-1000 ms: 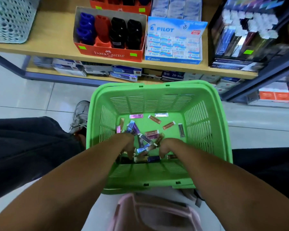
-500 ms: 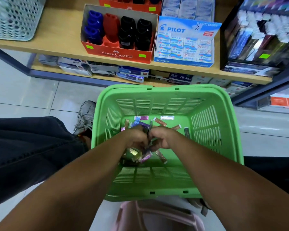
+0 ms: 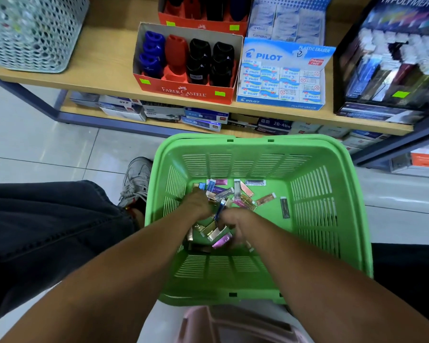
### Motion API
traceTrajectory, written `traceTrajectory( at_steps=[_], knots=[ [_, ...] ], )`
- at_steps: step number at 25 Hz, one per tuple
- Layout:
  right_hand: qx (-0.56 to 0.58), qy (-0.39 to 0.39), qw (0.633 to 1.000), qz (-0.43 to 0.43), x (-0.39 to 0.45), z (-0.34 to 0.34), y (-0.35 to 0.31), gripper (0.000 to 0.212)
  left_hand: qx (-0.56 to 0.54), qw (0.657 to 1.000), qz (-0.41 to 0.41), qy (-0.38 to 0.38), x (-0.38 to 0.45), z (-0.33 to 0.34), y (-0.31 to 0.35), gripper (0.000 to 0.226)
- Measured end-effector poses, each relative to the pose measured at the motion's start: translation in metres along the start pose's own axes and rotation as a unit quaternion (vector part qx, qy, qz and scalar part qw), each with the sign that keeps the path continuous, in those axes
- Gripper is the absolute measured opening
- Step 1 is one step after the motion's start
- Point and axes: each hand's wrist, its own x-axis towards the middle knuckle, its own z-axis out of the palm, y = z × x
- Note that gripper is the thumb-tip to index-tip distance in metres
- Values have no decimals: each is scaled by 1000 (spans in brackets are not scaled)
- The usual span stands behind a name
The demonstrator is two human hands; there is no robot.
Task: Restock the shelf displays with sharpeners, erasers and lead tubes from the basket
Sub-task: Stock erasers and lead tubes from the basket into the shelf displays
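Centre of frame — both hands inside the green basket point(image 3: 315, 214): left hand point(image 3: 196, 205) and right hand point(image 3: 233, 225) curl around lead tubes point(image 3: 218, 233)

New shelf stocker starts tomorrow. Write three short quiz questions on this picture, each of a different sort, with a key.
1. True or false: both the left hand and the right hand are down inside the green basket.
2. Which display stands directly right of the red sharpener box? A) white mesh bin B) Pilot eraser box C) pink bag
3. Fill in: the lead tubes lie loose on the basket's ____.

Key: 1 true; 2 B; 3 floor.
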Motion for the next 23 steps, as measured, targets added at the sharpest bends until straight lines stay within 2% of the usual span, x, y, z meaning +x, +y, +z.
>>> traceTrajectory(
  at_steps=[2, 3, 4, 5, 6, 7, 8, 9, 11, 14, 17, 21, 23],
  knots=[
    [134, 24, 990, -32, 6, -8, -6, 18, 22, 999, 14, 22, 5, -2, -1, 73],
    [152, 44, 987, -42, 8, -14, -9, 15, 40, 998, 24, 38, 7, -3, -1, 68],
    [114, 91, 988, -61, 9, -22, -9, 12, 58, 996, 30, 54, 6, -5, 0, 65],
    [24, 164, 983, -81, 10, -30, -8, 11, 78, 994, 34, 63, 6, -4, 2, 65],
    [-84, 250, 959, -103, 13, -39, -6, 17, 91, 994, 32, 59, 4, -4, 5, 70],
    [-167, 322, 924, -123, 13, -45, -4, 28, 97, 994, 24, 48, 3, -2, 8, 80],
    [-216, 363, 897, -131, 14, -50, -1, 40, 103, 994, 14, 34, 4, 1, 13, 94],
    [-237, 374, 887, -130, 18, -52, 2, 53, 114, 993, 6, 23, 7, 5, 17, 109],
    [-254, 348, 896, -111, 23, -49, 6, 73, 124, 992, -17, -4, 10, 13, 28, 130],
    [-225, 308, 915, -130, 39, -31, 7, 90, 28, 997, -70, 19, 11, 17, 32, 125],
    [-151, 256, 941, -163, 47, -25, 4, 88, -23, 996, -78, 40, 12, 18, 27, 109],
    [-132, 226, 950, -170, 45, -33, 0, 81, -108, 992, -68, 23, 13, 7, 29, 109],
    [-96, 212, 957, -171, 38, -36, -3, 81, -169, 984, -60, 14, 19, 5, 26, 99]
  ],
)
